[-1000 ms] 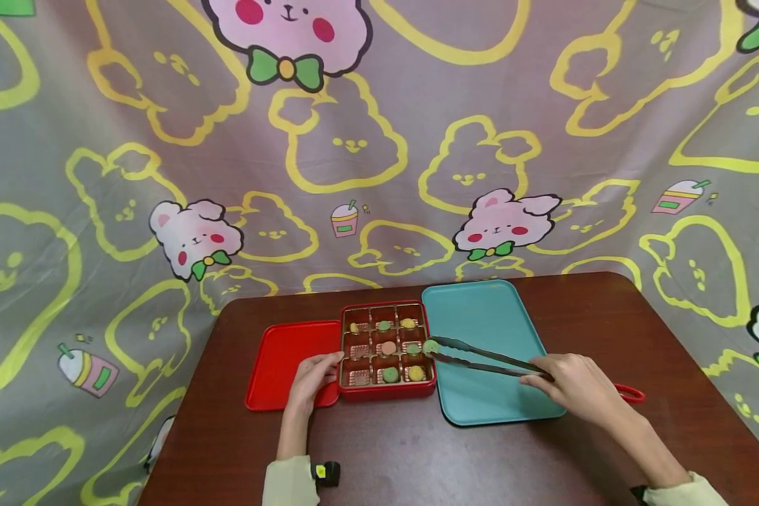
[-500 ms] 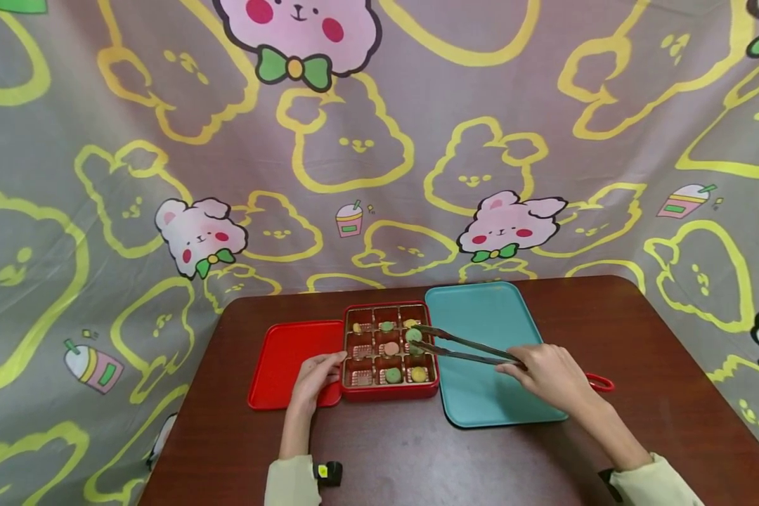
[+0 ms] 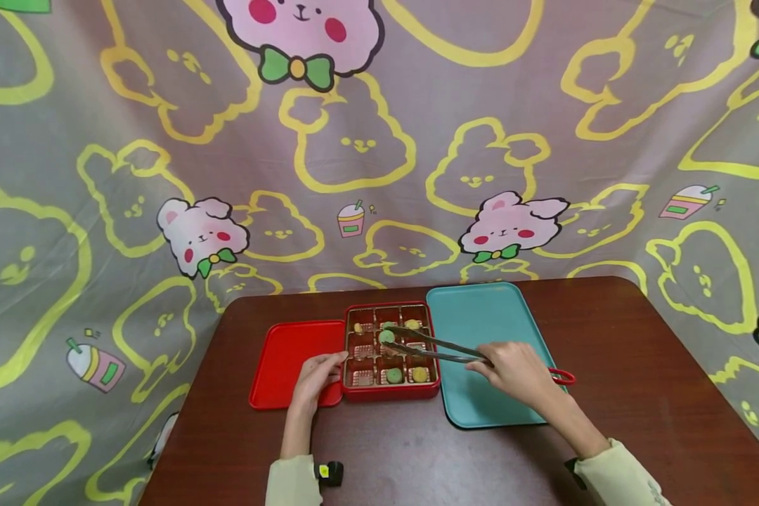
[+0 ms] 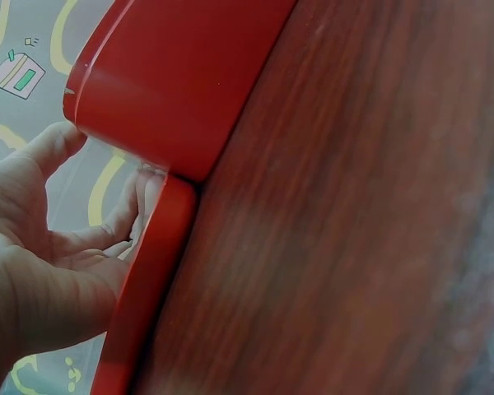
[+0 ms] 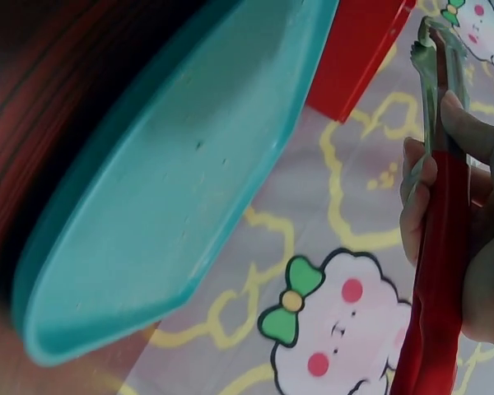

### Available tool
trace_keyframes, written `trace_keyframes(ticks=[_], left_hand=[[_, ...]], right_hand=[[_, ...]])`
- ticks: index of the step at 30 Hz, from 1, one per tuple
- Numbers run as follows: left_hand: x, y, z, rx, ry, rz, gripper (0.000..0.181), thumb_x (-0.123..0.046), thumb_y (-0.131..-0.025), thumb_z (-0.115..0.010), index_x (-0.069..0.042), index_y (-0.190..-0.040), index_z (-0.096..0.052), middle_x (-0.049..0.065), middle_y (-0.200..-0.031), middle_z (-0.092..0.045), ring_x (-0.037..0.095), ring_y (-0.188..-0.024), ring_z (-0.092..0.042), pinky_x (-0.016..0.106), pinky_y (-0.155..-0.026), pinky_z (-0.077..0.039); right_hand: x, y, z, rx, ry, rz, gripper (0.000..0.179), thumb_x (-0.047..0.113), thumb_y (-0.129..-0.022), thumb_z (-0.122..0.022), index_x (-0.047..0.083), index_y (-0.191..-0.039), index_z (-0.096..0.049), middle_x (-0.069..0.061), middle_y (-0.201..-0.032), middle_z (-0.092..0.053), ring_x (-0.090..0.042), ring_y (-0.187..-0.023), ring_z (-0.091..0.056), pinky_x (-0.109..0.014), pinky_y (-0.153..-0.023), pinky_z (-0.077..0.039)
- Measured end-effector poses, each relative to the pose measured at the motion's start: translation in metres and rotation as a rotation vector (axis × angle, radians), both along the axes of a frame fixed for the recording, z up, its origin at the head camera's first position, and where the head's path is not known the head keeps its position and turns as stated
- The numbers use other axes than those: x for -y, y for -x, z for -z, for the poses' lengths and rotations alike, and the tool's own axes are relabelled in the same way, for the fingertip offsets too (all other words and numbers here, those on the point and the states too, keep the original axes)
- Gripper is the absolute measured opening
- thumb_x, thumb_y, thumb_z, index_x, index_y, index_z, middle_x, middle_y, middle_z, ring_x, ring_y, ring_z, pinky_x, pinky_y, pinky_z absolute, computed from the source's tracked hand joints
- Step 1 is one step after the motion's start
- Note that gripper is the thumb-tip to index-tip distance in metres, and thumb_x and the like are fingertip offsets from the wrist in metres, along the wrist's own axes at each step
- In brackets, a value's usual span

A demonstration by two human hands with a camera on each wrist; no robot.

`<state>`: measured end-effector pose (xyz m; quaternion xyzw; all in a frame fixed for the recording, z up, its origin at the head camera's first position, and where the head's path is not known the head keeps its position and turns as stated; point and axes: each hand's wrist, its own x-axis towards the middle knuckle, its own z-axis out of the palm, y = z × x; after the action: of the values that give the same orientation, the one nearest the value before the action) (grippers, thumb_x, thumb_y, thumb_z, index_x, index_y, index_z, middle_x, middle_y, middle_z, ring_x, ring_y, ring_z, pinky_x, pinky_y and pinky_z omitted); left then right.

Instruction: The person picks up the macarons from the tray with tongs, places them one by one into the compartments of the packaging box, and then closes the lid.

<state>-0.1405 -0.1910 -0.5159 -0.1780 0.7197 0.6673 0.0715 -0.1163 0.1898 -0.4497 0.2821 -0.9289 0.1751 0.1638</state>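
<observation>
My right hand [image 3: 515,365] grips the red-handled metal tongs [image 5: 441,263]. Between the tips of the tongs sits a green round cookie [image 3: 386,337], over the middle compartment of a red box [image 3: 388,396]. This box is divided into small compartments; several hold green or yellow cookies, such as the yellow cookie [image 3: 420,374] at the front right. The tongs' arms partly hide the middle row. At the box's left side my left hand [image 3: 318,378] touches the wall, its fingertips at the rim in the left wrist view. That hand lies over a red lid [image 3: 284,365].
A teal tray [image 3: 490,407] lies right of the box, with small crumbs on it in the right wrist view. Everything stands on a dark brown wooden table [image 3: 392,457]. Behind the table hangs a patterned cloth [image 3: 379,161].
My right hand has moved left with the tongs, bringing the green cookie from the box's right edge to over its middle. The left hand stays at the box.
</observation>
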Motion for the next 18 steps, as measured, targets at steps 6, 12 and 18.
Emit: trace_keyframes(ticks=[6, 12, 18], left_hand=[[-0.001, 0.0, 0.0, -0.02, -0.027, -0.002, 0.037, -0.028, -0.094, -0.076, 0.006, -0.108, -0.072, 0.002, -0.083, -0.07, 0.014, -0.073, -0.062, 0.022, -0.068, -0.054], [-0.001, 0.0, 0.0, -0.021, -0.029, -0.003, 0.036, -0.027, -0.094, -0.076, 0.006, -0.108, -0.073, 0.001, -0.083, -0.07, 0.014, -0.072, -0.062, 0.022, -0.067, -0.054], [-0.001, 0.0, 0.0, -0.016, -0.016, -0.008, 0.036, -0.028, -0.095, -0.076, 0.005, -0.109, -0.073, 0.002, -0.083, -0.07, 0.014, -0.072, -0.062, 0.022, -0.068, -0.054]], right_hand=[[0.021, 0.005, 0.003, -0.009, -0.004, -0.016, 0.039, 0.03, -0.083, -0.087, 0.018, -0.067, -0.054, 0.014, -0.058, -0.034, -0.001, -0.051, -0.031, -0.022, -0.044, -0.027], [0.035, 0.008, 0.005, 0.0, -0.024, -0.026, 0.037, 0.03, -0.084, -0.087, 0.016, -0.069, -0.057, 0.012, -0.057, -0.038, -0.002, -0.05, -0.034, -0.023, -0.043, -0.03], [0.044, 0.01, 0.007, 0.015, -0.022, -0.021, 0.034, 0.032, -0.085, -0.086, 0.015, -0.07, -0.06, 0.011, -0.056, -0.04, -0.002, -0.048, -0.034, -0.023, -0.042, -0.029]])
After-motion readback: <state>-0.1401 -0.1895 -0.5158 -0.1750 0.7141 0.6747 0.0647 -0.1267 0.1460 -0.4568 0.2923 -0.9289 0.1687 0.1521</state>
